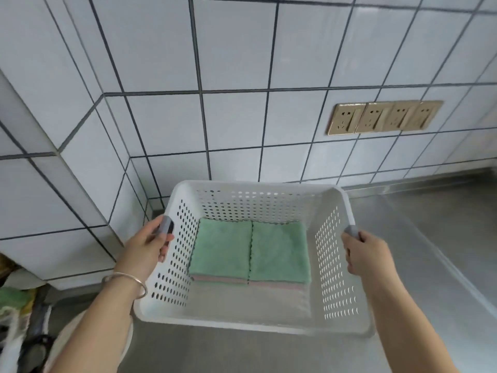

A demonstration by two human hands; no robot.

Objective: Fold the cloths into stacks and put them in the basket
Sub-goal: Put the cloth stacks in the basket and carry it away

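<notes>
Basket: white, perforated, on steel tabletop
Cloths: two folded green stacks inside
Left hand: fingers grip left rim
Right hand: fingers grip right rim

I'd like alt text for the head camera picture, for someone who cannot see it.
Two hands, left hand and right hand, grip the side handles of a white basket on a steel counter. Inside lie two folded cloth stacks, green on top, side by side.

Single head-mounted view, close range, angled forward and down onto the white perforated plastic basket against the white tiled wall.
</notes>
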